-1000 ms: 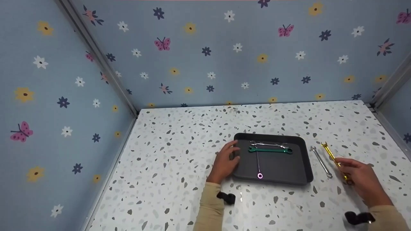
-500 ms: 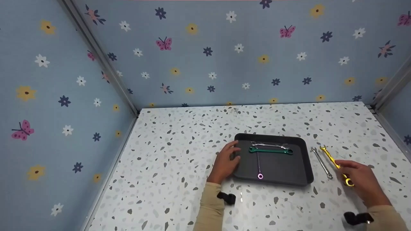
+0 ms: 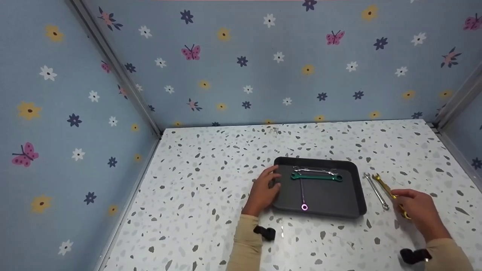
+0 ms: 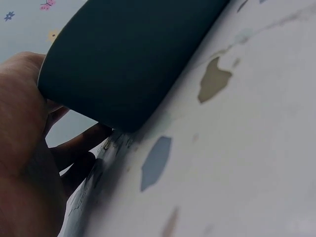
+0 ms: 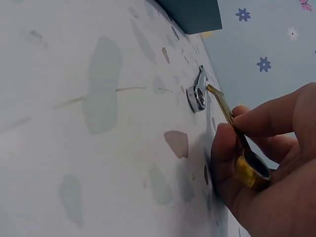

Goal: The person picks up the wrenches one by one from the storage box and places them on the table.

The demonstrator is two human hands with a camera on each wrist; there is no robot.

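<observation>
A dark grey tray (image 3: 320, 212) stands on the speckled table, and my left hand (image 3: 262, 192) grips its left edge. Inside lie a silver wrench (image 3: 314, 171), a green wrench (image 3: 316, 177) and a purple wrench (image 3: 302, 192), whose far end is hidden under the green one. To the right of the tray, my right hand (image 3: 418, 209) holds a gold combination wrench (image 3: 383, 184) between thumb and fingers, its open end pointing away. Just left of it another silver wrench (image 3: 376, 191) lies on the table. In the right wrist view, the gold wrench's ring end (image 5: 252, 170) sits near the palm.
The speckled table (image 3: 203, 180) reaches back to a flowered blue wall (image 3: 263, 75). A second flowered panel (image 3: 56, 135) borders the left side, with a metal frame post (image 3: 116, 71) at the corner. Another frame post (image 3: 461, 98) rises at the right.
My right hand has brought the gold wrench slightly left and nearer, so its open end is now close beside the loose silver wrench. The left hand and tray stay put.
</observation>
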